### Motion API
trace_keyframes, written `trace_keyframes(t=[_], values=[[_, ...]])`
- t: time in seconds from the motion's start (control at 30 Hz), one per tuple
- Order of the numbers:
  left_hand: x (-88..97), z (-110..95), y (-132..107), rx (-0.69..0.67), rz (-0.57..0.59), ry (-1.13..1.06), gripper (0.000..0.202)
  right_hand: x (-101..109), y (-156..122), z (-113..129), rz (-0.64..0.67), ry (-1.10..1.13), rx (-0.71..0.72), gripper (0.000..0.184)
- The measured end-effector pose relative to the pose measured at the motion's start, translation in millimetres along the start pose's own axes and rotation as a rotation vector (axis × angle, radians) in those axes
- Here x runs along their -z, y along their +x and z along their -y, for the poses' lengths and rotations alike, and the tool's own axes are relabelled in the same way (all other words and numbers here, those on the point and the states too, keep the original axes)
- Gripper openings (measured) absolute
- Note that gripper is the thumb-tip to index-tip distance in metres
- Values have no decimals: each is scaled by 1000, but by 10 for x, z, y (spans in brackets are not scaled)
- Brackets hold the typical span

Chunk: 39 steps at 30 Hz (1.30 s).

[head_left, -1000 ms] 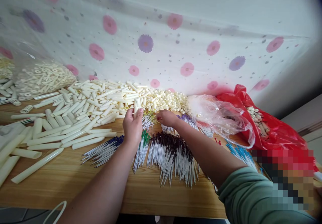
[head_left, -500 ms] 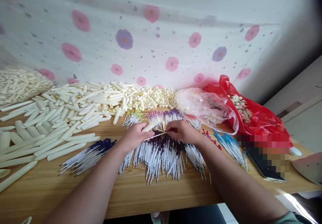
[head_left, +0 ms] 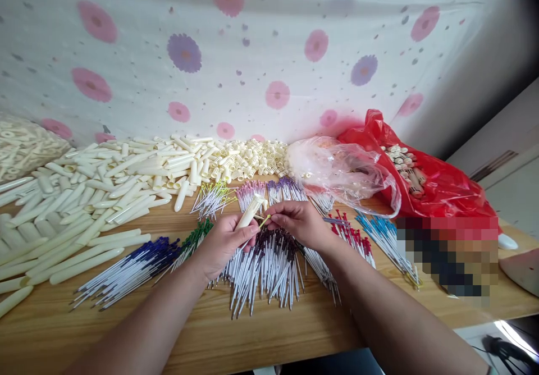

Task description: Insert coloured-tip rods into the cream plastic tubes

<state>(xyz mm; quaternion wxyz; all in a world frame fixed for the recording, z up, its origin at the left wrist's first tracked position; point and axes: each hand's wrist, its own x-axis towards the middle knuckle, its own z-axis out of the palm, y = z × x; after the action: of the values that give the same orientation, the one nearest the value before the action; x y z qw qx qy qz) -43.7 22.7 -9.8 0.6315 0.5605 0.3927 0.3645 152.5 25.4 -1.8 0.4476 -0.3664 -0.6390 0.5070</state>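
My left hand [head_left: 227,241] is closed around a cream plastic pen barrel [head_left: 248,213], which tilts up and away to the right. Just right of the barrel, my right hand [head_left: 298,223] pinches the yellow end of a thin pen refill [head_left: 265,222]. The refill's other end runs down toward the left fingers, partly hidden. Below both hands fan out dark purple-tipped refills [head_left: 269,268] with white stems. Green-tipped refills [head_left: 194,239] lie partly under my left forearm, and red-tipped refills [head_left: 353,234] lie beyond my right wrist.
Cream pen barrels [head_left: 101,190] heap across the left, with small cream parts [head_left: 252,159] behind. Blue-tipped refills [head_left: 138,257] lie front left; yellow-tipped refills [head_left: 213,195] lie behind the hands. A clear bag [head_left: 337,164] and a red bag [head_left: 446,195] stand at right.
The view has shifted, and more of the green and red refills shows. The refill between my hands now points more upward, its yellow end showing at my right fingertips. The barrel stays in my left hand.
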Motion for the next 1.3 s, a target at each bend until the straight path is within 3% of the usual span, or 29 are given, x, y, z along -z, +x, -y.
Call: trace_keyframes(t=[0.17,0.37,0.57,0.7,0.8,0.87,0.97,1.03,1.1,1.2,1.3], values=[[-44,-41,-23,-1,29,-104,22,-14,-19,40,15,128,34,16],[-53,-61,-61,67,146,-284,26,15,-33,59,123,219,109,15],[-23,-39,-87,135,289,-401,21,10,-35,134,207,111,274,11],[-21,-24,-94,105,315,-377,20,-15,-50,184,235,10,380,7],[-10,-4,-69,-21,274,-183,27,1,-99,243,194,-13,365,7],[15,11,-44,-158,173,69,30,30,-154,318,96,46,374,7],[62,19,-21,-324,44,392,32,61,-263,476,-211,141,546,4],[82,9,-21,-425,31,482,36,44,-348,575,-405,127,682,2],[87,-7,-21,-528,55,524,40,-2,-436,639,-502,33,773,2],[76,-17,-9,-643,98,557,37,-77,-552,690,-527,-154,896,6],[61,-8,4,-692,104,573,31,-106,-621,755,-404,-349,944,14]])
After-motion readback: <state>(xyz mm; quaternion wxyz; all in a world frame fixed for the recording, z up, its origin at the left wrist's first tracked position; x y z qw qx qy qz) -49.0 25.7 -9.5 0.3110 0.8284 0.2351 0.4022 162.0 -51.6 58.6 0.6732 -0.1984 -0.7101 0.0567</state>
